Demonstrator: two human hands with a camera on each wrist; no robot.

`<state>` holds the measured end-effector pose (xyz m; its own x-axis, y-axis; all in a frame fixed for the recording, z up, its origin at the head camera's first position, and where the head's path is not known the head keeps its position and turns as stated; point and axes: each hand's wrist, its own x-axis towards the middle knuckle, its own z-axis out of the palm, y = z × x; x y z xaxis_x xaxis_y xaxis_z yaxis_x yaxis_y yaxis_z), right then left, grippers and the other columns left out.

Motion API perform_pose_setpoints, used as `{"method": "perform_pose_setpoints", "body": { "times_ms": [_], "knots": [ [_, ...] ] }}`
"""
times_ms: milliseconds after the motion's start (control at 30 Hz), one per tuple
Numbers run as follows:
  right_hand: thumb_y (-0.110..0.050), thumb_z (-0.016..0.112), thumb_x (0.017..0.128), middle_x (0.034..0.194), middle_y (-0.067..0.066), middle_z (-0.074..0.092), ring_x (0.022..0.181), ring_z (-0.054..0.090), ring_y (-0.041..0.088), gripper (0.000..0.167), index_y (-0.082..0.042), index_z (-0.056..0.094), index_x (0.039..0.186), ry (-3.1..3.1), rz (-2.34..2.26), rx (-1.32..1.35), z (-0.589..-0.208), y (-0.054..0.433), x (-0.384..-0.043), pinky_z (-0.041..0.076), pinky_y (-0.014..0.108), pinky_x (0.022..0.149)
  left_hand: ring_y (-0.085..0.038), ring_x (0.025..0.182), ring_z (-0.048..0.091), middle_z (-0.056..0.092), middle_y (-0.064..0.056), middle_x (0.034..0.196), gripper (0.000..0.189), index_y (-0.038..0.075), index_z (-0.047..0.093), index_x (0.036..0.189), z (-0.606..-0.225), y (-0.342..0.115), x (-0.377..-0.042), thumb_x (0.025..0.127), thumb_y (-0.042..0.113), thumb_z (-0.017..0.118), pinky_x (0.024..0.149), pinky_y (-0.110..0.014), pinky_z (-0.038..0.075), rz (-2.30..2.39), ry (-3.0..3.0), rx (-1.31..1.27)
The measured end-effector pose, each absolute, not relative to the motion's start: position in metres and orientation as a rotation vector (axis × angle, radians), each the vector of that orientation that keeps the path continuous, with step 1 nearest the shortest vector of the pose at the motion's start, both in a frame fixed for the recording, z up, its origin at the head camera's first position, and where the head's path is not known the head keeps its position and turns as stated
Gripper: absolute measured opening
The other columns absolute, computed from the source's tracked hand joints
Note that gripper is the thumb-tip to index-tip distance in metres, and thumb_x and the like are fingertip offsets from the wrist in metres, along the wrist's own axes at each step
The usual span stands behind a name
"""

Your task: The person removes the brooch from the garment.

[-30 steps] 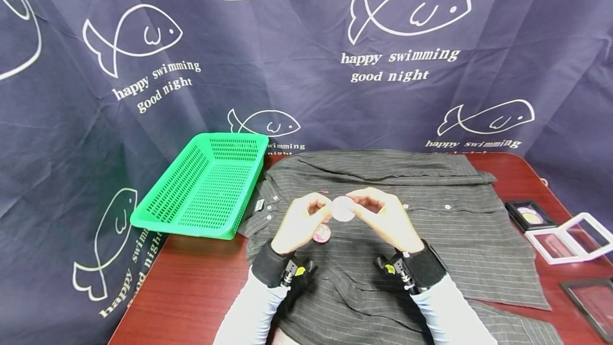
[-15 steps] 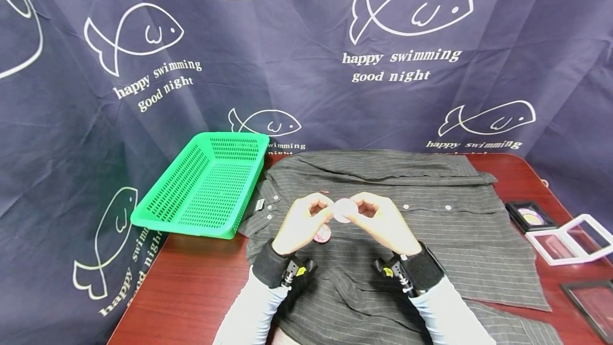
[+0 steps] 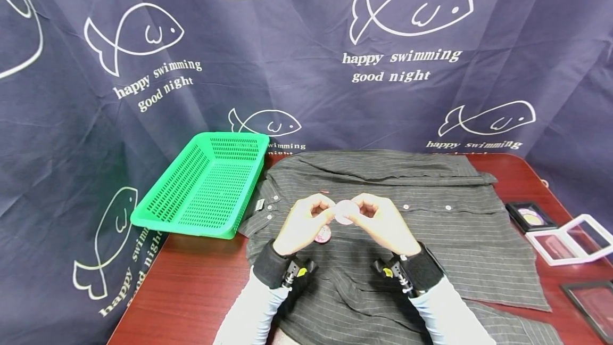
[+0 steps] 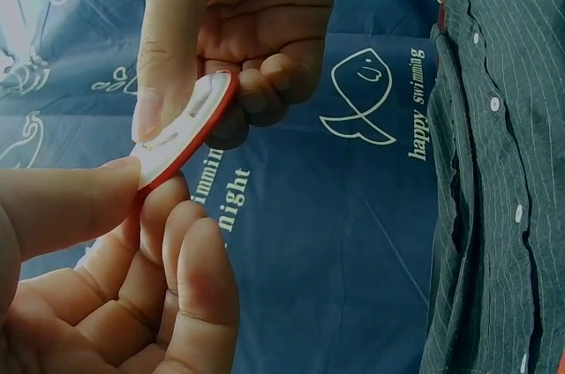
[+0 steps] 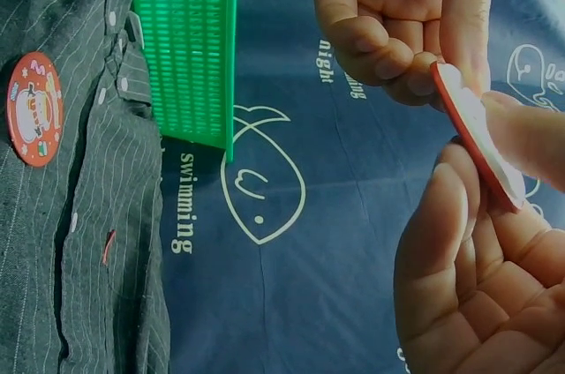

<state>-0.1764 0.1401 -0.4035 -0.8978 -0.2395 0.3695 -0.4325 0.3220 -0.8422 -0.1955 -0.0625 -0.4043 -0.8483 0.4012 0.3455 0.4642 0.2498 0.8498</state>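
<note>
Both hands are raised over a dark grey pinstriped shirt (image 3: pixel 460 244) and pinch one round, flat badge (image 3: pixel 347 212) between them. My left hand (image 3: pixel 306 223) has its thumb and fingers on the badge's left edge. On the opposite edge are the thumb and curled fingers of my right hand (image 3: pixel 386 223). In the left wrist view, the badge (image 4: pixel 190 131) shows a pale, glossy face and a red rim, tilted edge-on. A second badge (image 5: pixel 35 109), red with a cartoon print, lies on the shirt just below my left hand.
A green plastic basket (image 3: pixel 244 196) stands on the left of the red-brown table (image 3: pixel 191 276). To the right are a black case (image 3: pixel 514 212), an opened white frame (image 3: pixel 570 252) and a dark frame (image 3: pixel 581 307). A small red strip (image 5: pixel 108 248) lies on the shirt. A fish-print curtain (image 3: pixel 306 57) hangs behind.
The held badge and both hands shift very slightly to the right. My right thumb and fingers have settled a little lower around the badge. The badge on the shirt stays put.
</note>
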Motion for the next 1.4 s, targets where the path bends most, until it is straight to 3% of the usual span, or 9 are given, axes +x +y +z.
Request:
{"method": "perform_pose_setpoints", "body": {
  "times_ms": [233, 1033, 1133, 1300, 1400],
  "knots": [
    [-0.015, 0.073, 0.088, 0.079, 0.004, 0.071, 0.063, 0.059, 0.001, 0.008, -0.008, 0.070, 0.086, -2.404, 1.584, 0.613, -0.4037, 0.1392, -0.1765, 0.047, 0.019, 0.057, -0.001, 0.062, 0.055, 0.069, -0.014, 0.080, 0.012, 0.001, 0.069, 0.093, -0.4026, -0.0634, -0.1942, 0.092, 0.012, 0.067, 0.061, -0.017, 0.048, -1.693, -2.420, -0.889],
    [-0.014, 0.074, 0.086, 0.075, -0.001, 0.065, 0.058, 0.053, 0.001, 0.007, -0.012, 0.069, 0.083, -2.407, 1.555, 0.593, -0.4034, 0.1393, -0.1771, 0.044, 0.020, 0.053, 0.000, 0.060, 0.057, 0.070, -0.017, 0.082, 0.011, 0.001, 0.068, 0.094, -0.4022, -0.0628, -0.1948, 0.092, 0.012, 0.067, 0.060, -0.018, 0.049, -1.699, -2.450, -0.890],
    [-0.015, 0.074, 0.087, 0.076, 0.001, 0.067, 0.060, 0.055, 0.001, 0.007, -0.011, 0.069, 0.083, -2.411, 1.568, 0.589, -0.4046, 0.1397, -0.1778, 0.046, 0.020, 0.055, -0.006, 0.062, 0.059, 0.070, -0.016, 0.081, 0.011, 0.002, 0.068, 0.094, -0.4023, -0.0627, -0.1948, 0.092, 0.012, 0.067, 0.061, -0.018, 0.049, -1.690, -2.447, -0.886],
    [-0.015, 0.074, 0.087, 0.077, 0.003, 0.069, 0.062, 0.058, 0.002, 0.007, -0.011, 0.069, 0.085, -2.423, 1.590, 0.570, -0.4055, 0.1400, -0.1780, 0.047, 0.020, 0.058, -0.027, 0.066, 0.063, 0.068, -0.013, 0.077, 0.011, 0.002, 0.069, 0.093, -0.4022, -0.0618, -0.1952, 0.092, 0.013, 0.067, 0.062, -0.017, 0.048, -1.682, -2.435, -0.870],
    [-0.016, 0.074, 0.087, 0.077, 0.003, 0.069, 0.062, 0.058, 0.002, 0.008, -0.010, 0.069, 0.085, -2.427, 1.599, 0.558, -0.4051, 0.1400, -0.1777, 0.047, 0.020, 0.058, -0.026, 0.065, 0.062, 0.067, -0.012, 0.076, 0.012, 0.002, 0.069, 0.093, -0.4028, -0.0617, -0.1954, 0.092, 0.014, 0.068, 0.061, -0.017, 0.048, -1.688, -2.429, -0.867]
  ]
}}
